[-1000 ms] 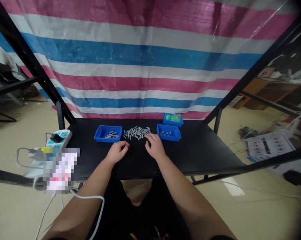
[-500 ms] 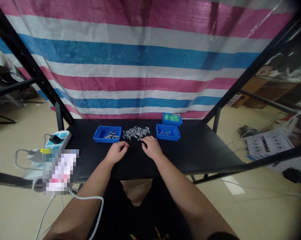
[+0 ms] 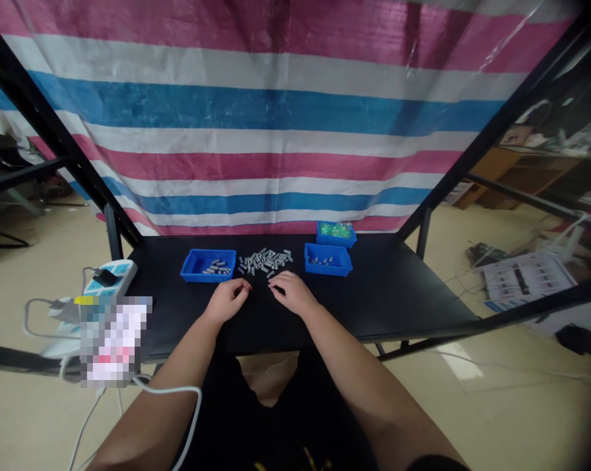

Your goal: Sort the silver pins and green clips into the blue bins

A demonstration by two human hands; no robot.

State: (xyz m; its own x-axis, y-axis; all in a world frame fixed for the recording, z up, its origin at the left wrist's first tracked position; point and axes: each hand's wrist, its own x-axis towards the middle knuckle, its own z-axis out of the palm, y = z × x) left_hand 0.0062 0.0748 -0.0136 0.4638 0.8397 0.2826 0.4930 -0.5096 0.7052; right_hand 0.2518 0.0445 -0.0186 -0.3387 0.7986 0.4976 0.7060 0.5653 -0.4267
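My left hand point(image 3: 229, 299) is closed at the near side of a pile of small grey metal cylinders point(image 3: 266, 260), its thumb and fingertips pressed together. Opposite it, my right hand point(image 3: 292, 292) has its thumb and fingers drawn into a pinch just below the pile. Whatever either hand holds is too small or hidden to make out. A blue tray point(image 3: 207, 277) on the left contains several of the same cylinders. Right of the pile, another blue tray point(image 3: 328, 267) has a few small metal pieces in it.
Behind the right tray sits a blue bin point(image 3: 336, 239) of green pieces. Everything stands on a black table point(image 3: 374, 301). A power strip point(image 3: 111, 278), a blurred-out device point(image 3: 116, 340) and a white cable point(image 3: 177, 390) are on the left. A striped sheet point(image 3: 275, 111) hangs behind.
My right hand has shifted slightly left and its thumb and fingers have come together. My left hand stays almost in place. The whole view has moved a little.
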